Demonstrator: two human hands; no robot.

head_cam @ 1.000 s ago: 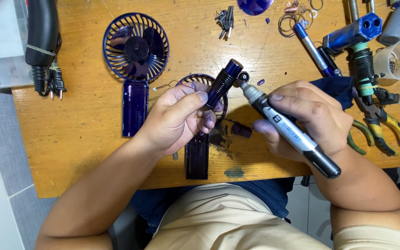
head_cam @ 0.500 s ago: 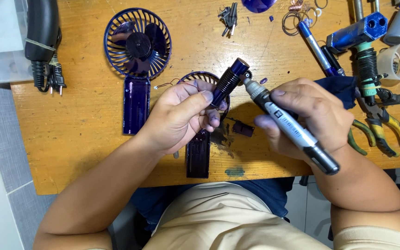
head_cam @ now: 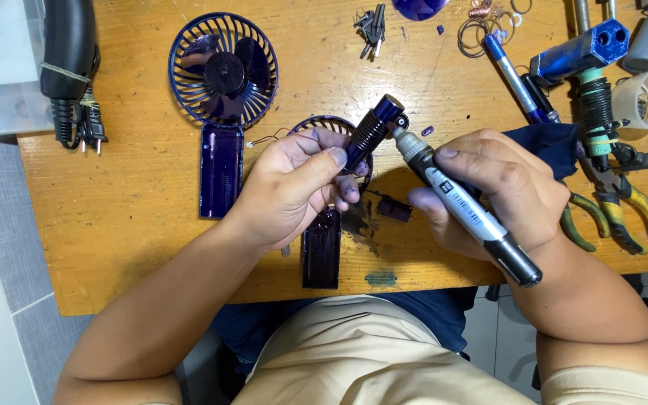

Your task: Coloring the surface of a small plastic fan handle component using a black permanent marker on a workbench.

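Left hand (head_cam: 294, 187) gripped a ribbed dark cylinder (head_cam: 373, 131); right hand (head_cam: 489, 191) held a pen-shaped rotary tool (head_cam: 463, 206) above the cluttered counter (head_cam: 136, 247) near its front edge.

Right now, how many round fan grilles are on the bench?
2. One fan grille with blades lies at the upper left of the wooden bench, above its handle shell. The second grille sits mid-bench, mostly hidden behind the left hand. Others may be hidden.
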